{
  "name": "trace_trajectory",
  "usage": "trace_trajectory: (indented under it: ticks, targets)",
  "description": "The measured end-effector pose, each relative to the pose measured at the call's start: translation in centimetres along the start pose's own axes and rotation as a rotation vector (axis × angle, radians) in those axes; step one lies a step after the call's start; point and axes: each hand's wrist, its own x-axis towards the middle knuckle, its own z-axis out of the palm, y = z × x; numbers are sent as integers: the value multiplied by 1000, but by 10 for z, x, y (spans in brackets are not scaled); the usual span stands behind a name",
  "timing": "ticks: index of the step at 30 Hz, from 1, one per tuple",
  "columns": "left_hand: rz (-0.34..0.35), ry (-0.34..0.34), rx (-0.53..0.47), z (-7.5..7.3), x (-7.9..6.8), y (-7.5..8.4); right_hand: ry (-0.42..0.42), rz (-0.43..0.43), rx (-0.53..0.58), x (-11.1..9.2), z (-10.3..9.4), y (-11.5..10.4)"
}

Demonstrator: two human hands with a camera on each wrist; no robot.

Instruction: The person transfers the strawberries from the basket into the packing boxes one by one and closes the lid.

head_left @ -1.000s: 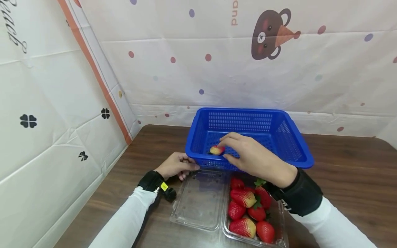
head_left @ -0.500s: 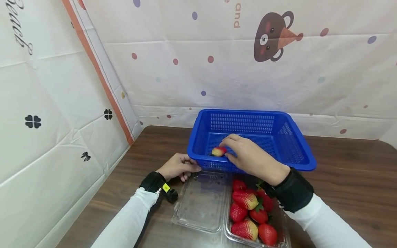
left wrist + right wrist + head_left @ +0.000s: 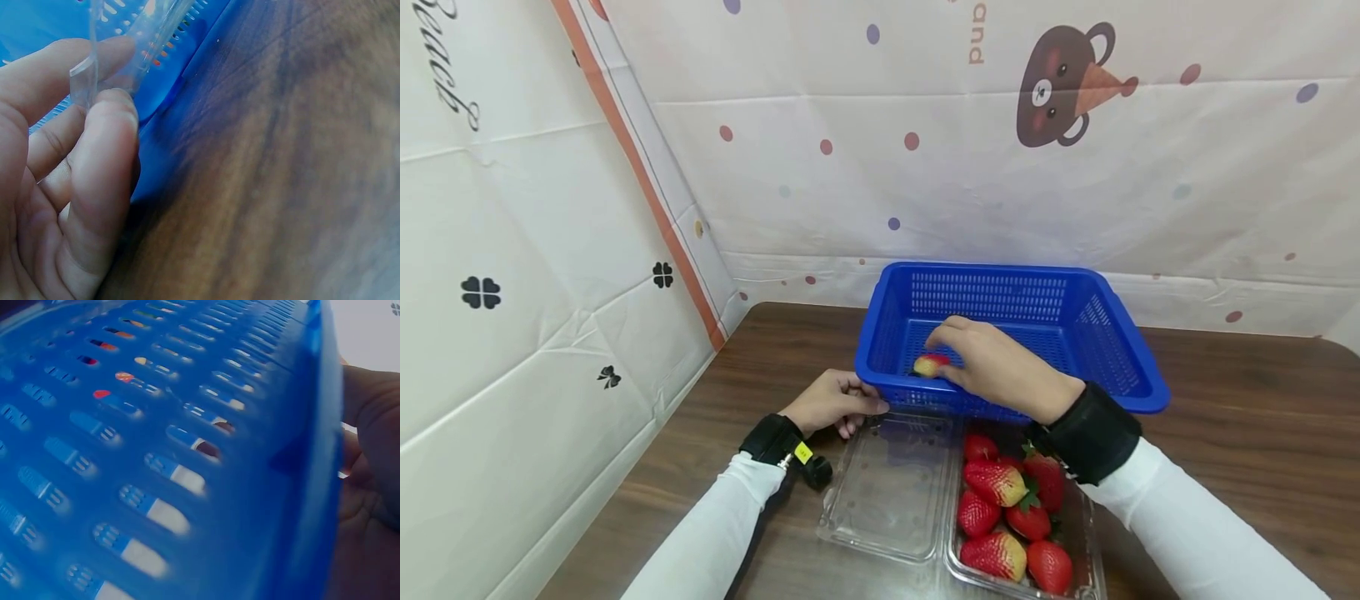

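A clear plastic clamshell box lies spread on the table, its lid (image 3: 891, 492) to the left and strawberries (image 3: 996, 483) in its right half. My left hand (image 3: 831, 402) pinches the lid's far left corner, between thumb and fingers in the left wrist view, right by the blue basket (image 3: 880, 387). My right hand (image 3: 992, 362) reaches over the basket's near rim, fingers spread apart and slightly bent. Under it, a red and pale yellow strawberry (image 3: 931, 365) sits at the near left of the basket, with the thumb close beside it. In the right wrist view the basket wall (image 3: 187, 462) covers most of that hand.
The basket stands at the back of the brown wooden table (image 3: 1217, 400), near the patterned cloth (image 3: 775, 183) behind it. Another cloth side stands at the left. Both wrists wear black bands with cameras.
The right hand's fingers have lifted and spread off the strawberry, which stays in the same spot in the basket. The left hand keeps its place at the lid corner. The view has shifted slightly.
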Motion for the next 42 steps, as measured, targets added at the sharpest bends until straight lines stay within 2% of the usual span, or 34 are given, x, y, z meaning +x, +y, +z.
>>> trace_trajectory:
  ticks: [11,42]
  targets:
    - [-2,-2,6,0,1,0,-16,-9,-39,12,6,3]
    - [4,1,7,1,1,0,-207,96,104,44,28,15]
